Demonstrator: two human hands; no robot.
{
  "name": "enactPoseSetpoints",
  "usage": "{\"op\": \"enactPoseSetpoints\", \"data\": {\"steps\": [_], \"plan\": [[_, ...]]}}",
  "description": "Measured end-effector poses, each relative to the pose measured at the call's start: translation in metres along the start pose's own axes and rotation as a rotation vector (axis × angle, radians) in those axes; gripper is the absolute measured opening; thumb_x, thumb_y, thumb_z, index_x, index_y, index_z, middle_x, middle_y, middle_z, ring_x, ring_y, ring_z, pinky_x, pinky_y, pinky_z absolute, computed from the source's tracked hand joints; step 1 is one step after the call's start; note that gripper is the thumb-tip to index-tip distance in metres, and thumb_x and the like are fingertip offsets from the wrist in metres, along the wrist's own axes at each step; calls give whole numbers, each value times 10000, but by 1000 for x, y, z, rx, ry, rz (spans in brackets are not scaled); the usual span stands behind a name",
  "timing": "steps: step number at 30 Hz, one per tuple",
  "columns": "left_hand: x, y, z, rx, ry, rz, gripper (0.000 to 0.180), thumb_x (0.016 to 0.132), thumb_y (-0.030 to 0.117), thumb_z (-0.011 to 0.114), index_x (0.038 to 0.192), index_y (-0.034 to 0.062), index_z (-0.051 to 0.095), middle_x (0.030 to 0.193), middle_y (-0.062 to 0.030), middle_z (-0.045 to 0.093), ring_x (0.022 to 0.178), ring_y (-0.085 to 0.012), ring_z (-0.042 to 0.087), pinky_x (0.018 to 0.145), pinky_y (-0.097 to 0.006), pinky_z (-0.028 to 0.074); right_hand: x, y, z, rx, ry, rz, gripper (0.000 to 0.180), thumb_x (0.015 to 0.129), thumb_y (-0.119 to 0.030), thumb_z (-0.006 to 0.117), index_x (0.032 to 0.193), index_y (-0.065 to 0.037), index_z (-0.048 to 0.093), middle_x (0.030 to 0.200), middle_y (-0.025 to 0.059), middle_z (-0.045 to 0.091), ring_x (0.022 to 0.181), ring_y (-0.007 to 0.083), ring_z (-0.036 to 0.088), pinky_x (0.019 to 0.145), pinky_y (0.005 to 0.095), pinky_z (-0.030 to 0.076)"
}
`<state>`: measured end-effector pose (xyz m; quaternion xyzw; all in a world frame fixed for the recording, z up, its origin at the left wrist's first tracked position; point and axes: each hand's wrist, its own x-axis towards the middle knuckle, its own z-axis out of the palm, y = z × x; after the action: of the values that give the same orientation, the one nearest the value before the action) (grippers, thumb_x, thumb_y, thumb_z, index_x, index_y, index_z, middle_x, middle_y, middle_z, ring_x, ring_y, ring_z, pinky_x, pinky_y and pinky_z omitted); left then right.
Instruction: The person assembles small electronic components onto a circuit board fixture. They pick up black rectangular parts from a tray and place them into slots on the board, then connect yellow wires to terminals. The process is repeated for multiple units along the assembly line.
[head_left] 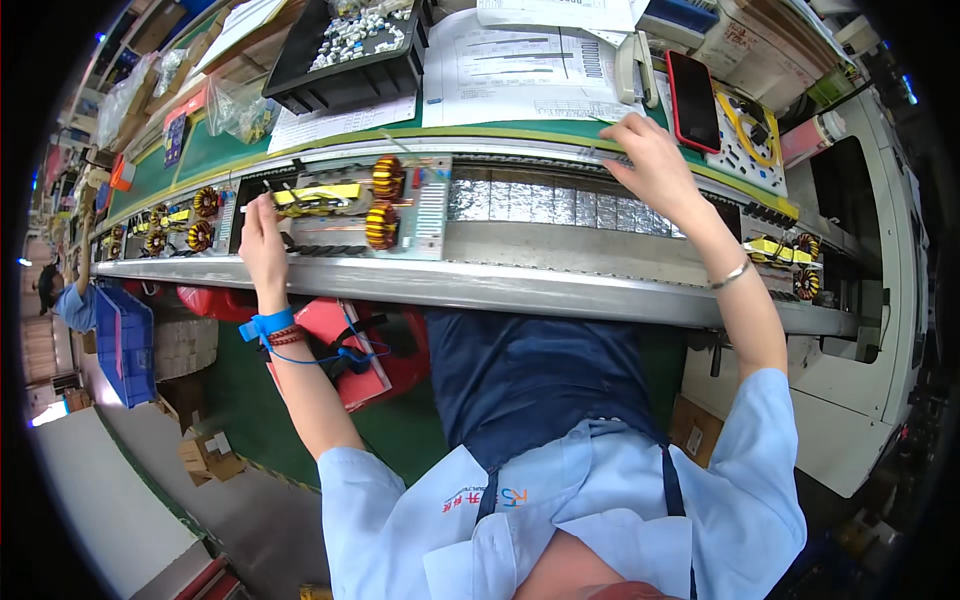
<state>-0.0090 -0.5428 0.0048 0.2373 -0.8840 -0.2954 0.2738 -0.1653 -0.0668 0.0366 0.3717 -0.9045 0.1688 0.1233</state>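
Nearest first: blue wrist strap [268,325] with loose cord on the left arm, nearer than the circuit board [345,228]; metal front rail [500,285] runs along the board's near edge. Board itself lies in the conveyor track, with two copper-wound coils on its right part and a yellow-wrapped part [320,197] left of them. Left hand [264,250] is at the board's left end, fingers straight and close together; looks like edge contact, can't tell how firm. Right hand [648,165] is well right of the board, over the far rail, fingers bent, fingertips narrow; can't tell if anything is pinched. For good handling, best judged: touch the board by its edge only, keep it level with the rails, push lightly, don't load the tall coils, and mind the cord near the front rail. In the way: front rail lip, coils sticking up, and the right forearm over the track to the board's right. More boards [178,227] sit left of it, another [785,255] far right. Blue crate [125,345] is left of and nearer than the board. Beyond the board: black bin [345,95] of small white parts; beyond and to its right, printed sheets [510,65], then a red-edged phone [692,100].
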Motion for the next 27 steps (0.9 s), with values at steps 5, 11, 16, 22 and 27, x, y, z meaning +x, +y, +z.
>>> {"op": "enactPoseSetpoints", "data": {"steps": [5, 11, 16, 22, 27], "plan": [[-27, 40, 17, -37, -53, 105, 387, 991, 387, 424, 1115, 80, 624, 889, -164, 662, 847, -290, 640, 773, -389, 475, 15, -12, 14, -145, 9, -43, 138, 736, -70, 678, 855, -28, 623, 918, 84, 557, 958, 265, 557, 843, 394, 459], [-53, 77, 31, 11, -162, 172, 331, 968, 371, 476, 1146, 124, 609, 886, -77, 662, 926, -235, 580, 909, -384, 345, 20, -12, 17, -206, 23, -52, 78, 735, -59, 655, 765, -15, 598, 917, 97, 557, 931, 267, 553, 837, 397, 454], [-60, 88, 39, 1, -171, 201, 349, 964, 379, 484, 1157, 113, 602, 889, -65, 662, 947, -230, 570, 915, -388, 332, 12, -7, 10, -21, -51, -54, 77, 759, -56, 647, 788, -18, 586, 906, 110, 539, 943, 277, 538, 844, 387, 444], [-65, 93, 41, -28, -206, 179, 360, 955, 369, 501, 1173, 100, 600, 886, -67, 664, 941, -229, 569, 899, -381, 338, -13, -7, -5, 323, -105, 158, 93, 789, -85, 647, 817, -19, 588, 903, 107, 528, 951, 274, 530, 859, 356, 439], [-71, 102, 46, -88, -240, 191, 357, 946, 351, 523, 1173, 85, 599, 880, -77, 664, 925, -237, 564, 888, -367, 349, -44, -23, 5, 617, -141, 477, 178, 772, -199, 700, 825, -36, 653, 920, 88, 546, 941, 223, 541, 837, 338, 442]]}}
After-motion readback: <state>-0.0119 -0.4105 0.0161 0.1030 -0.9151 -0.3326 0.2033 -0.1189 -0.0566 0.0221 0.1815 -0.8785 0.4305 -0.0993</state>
